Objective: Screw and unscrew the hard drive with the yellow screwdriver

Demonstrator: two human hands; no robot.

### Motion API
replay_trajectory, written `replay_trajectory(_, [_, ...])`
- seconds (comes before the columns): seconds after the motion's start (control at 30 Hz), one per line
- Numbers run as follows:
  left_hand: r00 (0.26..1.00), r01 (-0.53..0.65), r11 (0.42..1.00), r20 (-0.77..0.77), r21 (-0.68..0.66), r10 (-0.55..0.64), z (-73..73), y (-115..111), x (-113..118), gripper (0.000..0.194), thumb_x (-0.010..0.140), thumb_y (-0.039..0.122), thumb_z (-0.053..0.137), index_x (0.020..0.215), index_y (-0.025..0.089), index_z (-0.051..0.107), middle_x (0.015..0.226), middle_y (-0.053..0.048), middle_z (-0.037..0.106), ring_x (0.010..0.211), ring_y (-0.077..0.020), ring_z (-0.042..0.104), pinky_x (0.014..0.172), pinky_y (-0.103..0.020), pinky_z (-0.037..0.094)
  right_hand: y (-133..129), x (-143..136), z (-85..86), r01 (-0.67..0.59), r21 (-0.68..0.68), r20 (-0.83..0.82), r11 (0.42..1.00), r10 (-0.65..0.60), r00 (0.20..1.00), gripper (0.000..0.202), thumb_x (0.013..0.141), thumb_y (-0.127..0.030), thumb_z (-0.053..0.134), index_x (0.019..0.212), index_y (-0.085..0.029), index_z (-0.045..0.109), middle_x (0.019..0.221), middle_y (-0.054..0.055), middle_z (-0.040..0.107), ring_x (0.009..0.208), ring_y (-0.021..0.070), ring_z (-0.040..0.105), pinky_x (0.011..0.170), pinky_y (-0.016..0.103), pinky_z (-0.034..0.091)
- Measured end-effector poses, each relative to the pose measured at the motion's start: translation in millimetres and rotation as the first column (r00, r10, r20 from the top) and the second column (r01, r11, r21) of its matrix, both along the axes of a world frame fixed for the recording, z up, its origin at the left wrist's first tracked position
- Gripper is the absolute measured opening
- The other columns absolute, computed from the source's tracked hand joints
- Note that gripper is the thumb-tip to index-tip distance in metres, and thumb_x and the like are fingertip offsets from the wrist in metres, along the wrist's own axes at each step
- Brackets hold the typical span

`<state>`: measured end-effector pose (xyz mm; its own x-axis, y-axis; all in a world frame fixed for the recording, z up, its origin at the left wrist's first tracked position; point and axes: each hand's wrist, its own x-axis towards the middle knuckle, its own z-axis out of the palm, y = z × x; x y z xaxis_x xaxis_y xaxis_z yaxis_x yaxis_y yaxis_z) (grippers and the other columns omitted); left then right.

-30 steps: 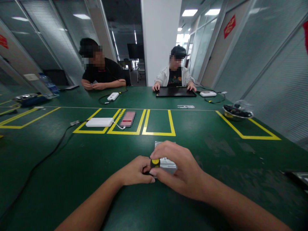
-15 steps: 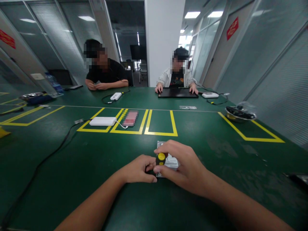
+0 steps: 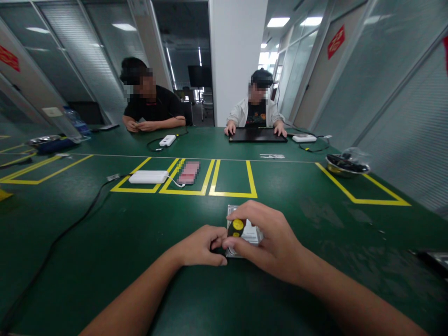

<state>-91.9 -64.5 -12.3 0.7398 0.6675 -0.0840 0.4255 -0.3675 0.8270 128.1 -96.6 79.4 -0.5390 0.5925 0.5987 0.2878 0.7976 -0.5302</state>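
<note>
A silver, flat rectangular device with a white label (image 3: 251, 234) lies on the green table in front of me. Over its left part, my right hand (image 3: 268, 235) grips the black and yellow handle of a tool (image 3: 237, 227) between thumb and fingers. The handle's yellow end faces up, and its lower end is hidden. At the left edge of the device is my left hand (image 3: 205, 245), fingers curled and thumb stretched toward the near corner. Whether its fingertips pinch something beside the handle is hidden.
Beyond the device, yellow tape frames mark the table (image 3: 196, 280). A white power bank (image 3: 149, 177) is cabled to a pink phone (image 3: 189, 172). A bowl of dark items (image 3: 347, 165) stands right. Two people sit opposite, one with hands on a black panel (image 3: 258, 135).
The tool handle has tilted slightly to the right in my right hand, whose fingers have shifted a little. My left hand stays at the device's left edge. The whole view has moved slightly.
</note>
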Motion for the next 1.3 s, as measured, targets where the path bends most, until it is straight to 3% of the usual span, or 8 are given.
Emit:
replay_trajectory(0.2, [1.000,0.001,0.999,0.020,0.037,-0.001,-1.9,0.4,1.4,0.032,0.071,0.031,0.075,0.082,0.019,0.047,0.070,0.007,0.043,0.063,-0.0105,0.039,0.058,-0.022,0.029,-3.1,17.3,26.8,0.200,0.134,0.031,0.971,-0.206,0.978,0.021,0.087,-0.029,0.068,0.104,-0.019,0.061,0.089,0.002,0.063,0.077,0.0137,0.055,0.068,0.027,0.044])
replay_trajectory(0.3, [0.999,0.013,0.999,0.028,0.039,-0.014,-0.8,0.1,1.5,0.033,0.072,0.030,0.076,0.082,0.019,0.046,0.071,0.007,0.043,0.063,-0.0105,0.039,0.058,-0.022,0.029,-2.5,30.1,39.2,0.320,0.225,0.121,0.920,-0.352,0.928,0.017,0.088,-0.029,0.066,0.101,-0.019,0.061,0.082,0.002,0.060,0.069,0.0144,0.053,0.063,0.028,0.043])
replay_trajectory(0.4, [0.999,0.020,0.999,0.024,0.040,-0.021,-0.1,0.0,1.2,0.034,0.071,0.030,0.076,0.081,0.019,0.045,0.072,0.007,0.043,0.064,-0.0104,0.038,0.058,-0.022,0.029,1.6,45.0,39.5,0.432,0.287,0.207,0.855,-0.495,0.844,0.013,0.087,-0.027,0.064,0.097,-0.019,0.061,0.081,0.003,0.059,0.065,0.0150,0.052,0.059,0.029,0.042])
replay_trajectory(0.53, [1.000,0.017,0.999,0.015,0.032,-0.017,-0.7,0.1,0.7,0.034,0.071,0.030,0.076,0.081,0.019,0.046,0.072,0.007,0.043,0.064,-0.0106,0.039,0.059,-0.022,0.029,6.8,64.2,16.0,0.562,0.327,0.321,0.759,-0.649,0.689,0.011,0.086,-0.022,0.060,0.097,-0.019,0.058,0.093,0.007,0.060,0.079,0.0207,0.059,0.068,0.033,0.045])
replay_trajectory(0.77, [0.992,0.020,0.997,0.124,-0.075,-0.011,-0.9,-1.5,-1.5,0.028,0.071,0.020,0.070,0.081,0.019,0.044,0.074,0.006,0.040,0.066,-0.0102,0.036,0.059,-0.022,0.030,10.0,74.2,-48.2,0.700,0.347,0.439,0.624,-0.768,0.467,0.006,0.091,-0.022,0.051,0.093,-0.017,0.054,0.094,0.008,0.056,0.077,0.0212,0.058,0.060,0.031,0.044])
replay_trajectory(0.97, [0.971,-0.040,0.988,0.229,-0.152,0.074,-2.4,2.1,-3.0,0.018,0.083,0.029,0.057,0.077,0.018,0.044,0.071,0.005,0.040,0.066,-0.0116,0.036,0.061,-0.024,0.029,14.5,69.5,-74.9,0.718,0.214,0.567,0.663,-0.682,0.461,0.012,0.093,-0.019,0.050,0.102,-0.016,0.056,0.104,0.009,0.052,0.079,0.0190,0.059,0.064,0.029,0.046])
replay_trajectory(1.1, [0.935,-0.223,0.970,0.262,-0.097,0.241,-6.6,5.3,3.1,0.020,0.089,0.030,0.043,0.073,0.018,0.044,0.069,0.003,0.040,0.066,-0.0131,0.038,0.062,-0.026,0.030,15.4,66.9,-85.2,0.699,0.164,0.613,0.696,-0.627,0.481,0.011,0.091,-0.017,0.052,0.100,-0.016,0.058,0.099,0.008,0.050,0.072,0.0155,0.058,0.062,0.027,0.046])
replay_trajectory(1.3, [0.735,-0.559,0.809,0.344,-0.179,0.584,-12.4,5.0,22.6,0.018,0.082,0.027,0.046,0.067,0.018,0.046,0.062,0.004,0.041,0.061,-0.0131,0.039,0.059,-0.025,0.030,16.5,64.7,-90.5,0.688,0.145,0.651,0.711,-0.593,0.475,0.011,0.091,-0.018,0.052,0.100,-0.017,0.058,0.100,0.008,0.049,0.073,0.0152,0.057,0.060,0.026,0.043])
